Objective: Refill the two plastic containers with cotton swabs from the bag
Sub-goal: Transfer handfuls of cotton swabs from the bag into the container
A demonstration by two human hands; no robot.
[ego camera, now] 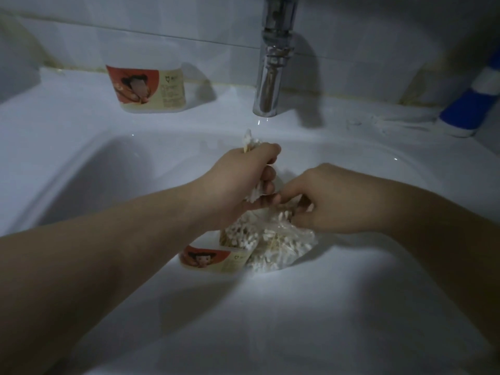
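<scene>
A clear plastic bag (278,242) full of cotton swabs lies in the middle of the white sink basin. My left hand (238,182) grips a bundle of cotton swabs (250,142) just above it, their tips sticking out past my fist. My right hand (322,198) pinches the bag's upper edge on the right side. One plastic container (213,259) with a red and cream label lies in the basin against the bag's left side, partly hidden by my left forearm. The other container (147,86) stands on the sink ledge at the back left.
A chrome tap (273,63) rises over the back of the sink (81,169), its spout just behind my left hand. A blue and white object (470,104) leans on the ledge at the far right. Tiled wall runs behind.
</scene>
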